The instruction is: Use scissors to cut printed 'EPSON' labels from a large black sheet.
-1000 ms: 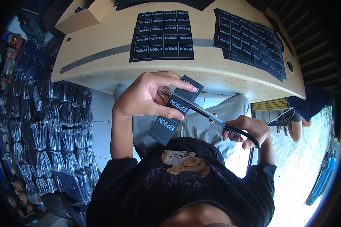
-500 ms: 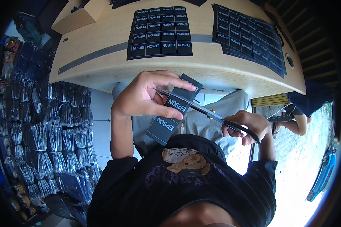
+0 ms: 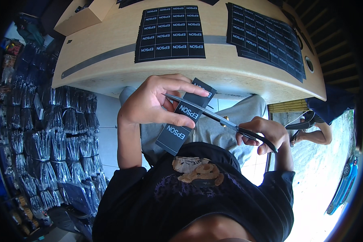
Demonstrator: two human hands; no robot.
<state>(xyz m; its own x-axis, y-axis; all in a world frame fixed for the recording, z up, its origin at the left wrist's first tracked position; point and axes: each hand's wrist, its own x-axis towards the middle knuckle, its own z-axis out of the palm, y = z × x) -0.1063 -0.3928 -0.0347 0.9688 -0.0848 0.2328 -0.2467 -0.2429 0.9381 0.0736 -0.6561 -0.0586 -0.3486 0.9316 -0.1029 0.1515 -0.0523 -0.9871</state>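
Over my lap, my left hand (image 3: pixel 157 101) pinches a narrow black strip of printed labels (image 3: pixel 171 138) between thumb and fingers. The strip slants from upper right to lower left. My right hand (image 3: pixel 264 135) grips the black handles of a pair of scissors (image 3: pixel 222 120). Their blades lie across the strip between two labels, with the tips close to my left palm. Whether the cut passes right through there I cannot tell. On the table in front lies a black sheet of printed labels (image 3: pixel 171 34), ruled into a grid.
More black label sheets (image 3: pixel 266 40) overlap at the right of the wooden table (image 3: pixel 109 74). A steel ruler (image 3: pixel 97 60) runs under the sheets. An open cardboard box (image 3: pixel 78 20) stands far left. Bundles of plastic-wrapped goods (image 3: pixel 48 157) fill the left side. Another person's leg (image 3: pixel 316 135) shows at right.
My hands, the strip and the scissors stay almost in place. The other person at the right has shifted, with more of the lower leg and foot showing.
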